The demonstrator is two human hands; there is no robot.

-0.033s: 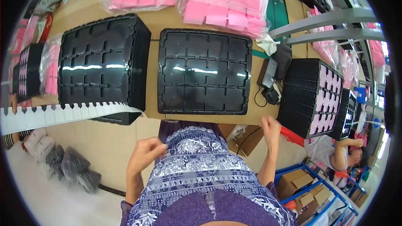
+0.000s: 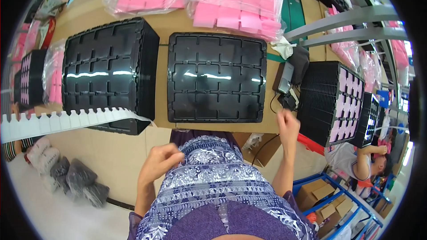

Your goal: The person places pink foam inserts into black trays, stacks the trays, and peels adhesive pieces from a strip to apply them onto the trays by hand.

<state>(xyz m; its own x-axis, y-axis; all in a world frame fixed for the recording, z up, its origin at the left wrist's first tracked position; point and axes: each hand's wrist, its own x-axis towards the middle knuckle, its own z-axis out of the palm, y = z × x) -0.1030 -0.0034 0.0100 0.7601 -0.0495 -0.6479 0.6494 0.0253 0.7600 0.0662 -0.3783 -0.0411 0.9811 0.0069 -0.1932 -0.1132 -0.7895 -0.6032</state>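
My left hand hovers at my waist, off the table's front edge, its fingers curled in and nothing visible in them. Near the table's right front edge, my right hand is closed in a loose fist; I see nothing held. Between and beyond the hands lies a black plastic tray with moulded compartments, flat on the table. To its left stands a tall stack of black trays. The right hand is nearest to another tray stack whose outer face shows pale pink pieces.
Bags of pink foam blocks lie along the back. A white notched strip crosses the left front. A grey device with a cable sits beside the right stack. Metal rails rise at right; another person is beyond.
My right hand has shifted slightly forward, toward the table edge. My left hand has moved a little to the right. The trays have stayed where they were.
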